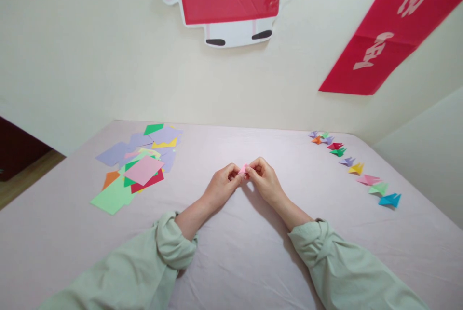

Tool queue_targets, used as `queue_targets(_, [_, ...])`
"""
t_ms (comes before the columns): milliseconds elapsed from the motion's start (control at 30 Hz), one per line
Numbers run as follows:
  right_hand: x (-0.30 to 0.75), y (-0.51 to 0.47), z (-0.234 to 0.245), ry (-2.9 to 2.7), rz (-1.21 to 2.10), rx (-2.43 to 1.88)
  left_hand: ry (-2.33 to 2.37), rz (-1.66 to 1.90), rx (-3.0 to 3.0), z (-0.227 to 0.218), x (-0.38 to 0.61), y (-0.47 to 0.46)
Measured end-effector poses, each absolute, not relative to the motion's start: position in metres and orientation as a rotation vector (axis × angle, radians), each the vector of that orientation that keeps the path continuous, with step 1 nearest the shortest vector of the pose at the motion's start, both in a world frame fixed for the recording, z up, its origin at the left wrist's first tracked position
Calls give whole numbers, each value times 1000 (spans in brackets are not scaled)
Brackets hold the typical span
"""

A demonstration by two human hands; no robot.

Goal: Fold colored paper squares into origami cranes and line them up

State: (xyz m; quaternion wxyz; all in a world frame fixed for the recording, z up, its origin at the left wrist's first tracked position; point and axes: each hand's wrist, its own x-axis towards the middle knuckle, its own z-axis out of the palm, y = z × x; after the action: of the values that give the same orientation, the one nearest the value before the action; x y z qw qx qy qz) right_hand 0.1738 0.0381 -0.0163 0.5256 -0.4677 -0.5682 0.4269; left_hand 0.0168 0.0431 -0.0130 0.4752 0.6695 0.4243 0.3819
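A small folded piece of pink paper [243,169] is pinched between both hands above the middle of the table. My left hand [221,185] grips its left side between thumb and fingers. On its right side, the thumb and fingertips of my right hand [265,181] are closed on the same paper. Fingers cover much of it, so its exact folded shape is hard to make out.
Loose coloured paper sheets [143,170] lie in an overlapping pile at the left. Several folded paper figures [356,169] form a slanting row at the right. The pale cloth-covered table [231,262] meets a wall [231,93] with red decorations at the back.
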Motion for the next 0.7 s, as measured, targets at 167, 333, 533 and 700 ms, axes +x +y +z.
queue_targets(167, [174, 38, -15, -1366, 1024, -1133, 1013, 934, 1615, -13, 17, 43])
queue_targets(333, [174, 37, -15, -1362, 1005, -1123, 1002, 935, 1608, -13, 18, 43])
queue_targets(533, [173, 38, -17, -1355, 1003, -1114, 996, 943, 1618, -13, 18, 43])
queue_targets(700, [175, 39, -17, -1359, 1084, -1115, 1008, 934, 1618, -14, 18, 44])
